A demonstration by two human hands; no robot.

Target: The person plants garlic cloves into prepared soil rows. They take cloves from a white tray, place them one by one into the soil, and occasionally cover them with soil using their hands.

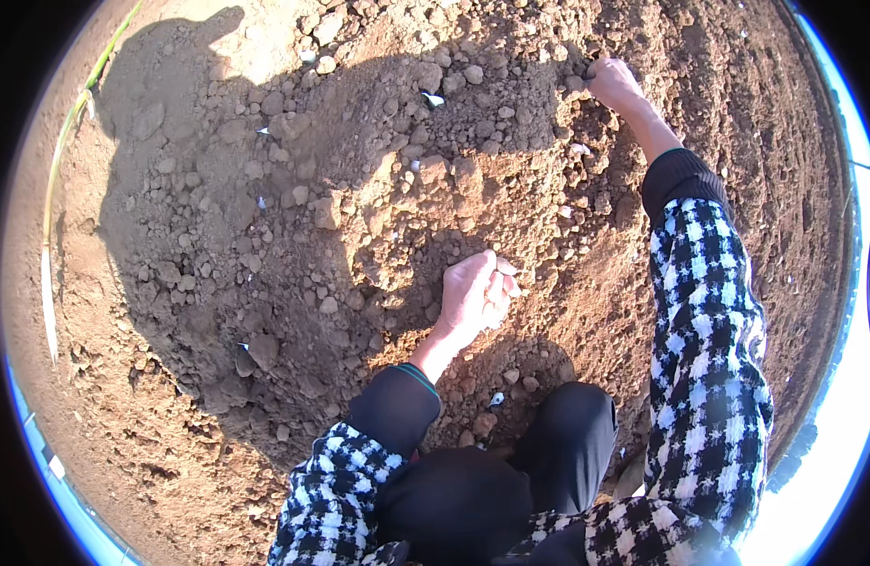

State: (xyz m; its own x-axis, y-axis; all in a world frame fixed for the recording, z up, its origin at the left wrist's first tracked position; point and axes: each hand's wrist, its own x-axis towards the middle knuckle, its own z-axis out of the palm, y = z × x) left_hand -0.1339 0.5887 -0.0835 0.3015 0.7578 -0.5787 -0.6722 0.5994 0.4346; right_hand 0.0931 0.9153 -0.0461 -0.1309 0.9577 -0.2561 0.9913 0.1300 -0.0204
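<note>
My left hand (pixel 477 291) is curled just above the loose brown soil (pixel 406 244), in front of my knees. Its fingers are bent inward, and whether the palm holds anything is hidden. Farther out at the upper right, my right hand (pixel 611 81) reaches down to the clods, its fingers bunched. The fingertips are in shadow at the soil, so anything between them cannot be made out. Small pale pieces that look like garlic cloves lie about, among them one clove (pixel 433 100) beyond my left hand and another (pixel 497 400) near my knee.
More pale pieces (pixel 581 149) dot the soil below my right hand. Clods and small stones (pixel 263 350) lie in my shadow on the left. A long green and whitish stalk (pixel 56 177) stretches along the left side. My dark-trousered knee (pixel 573 431) rises at the bottom.
</note>
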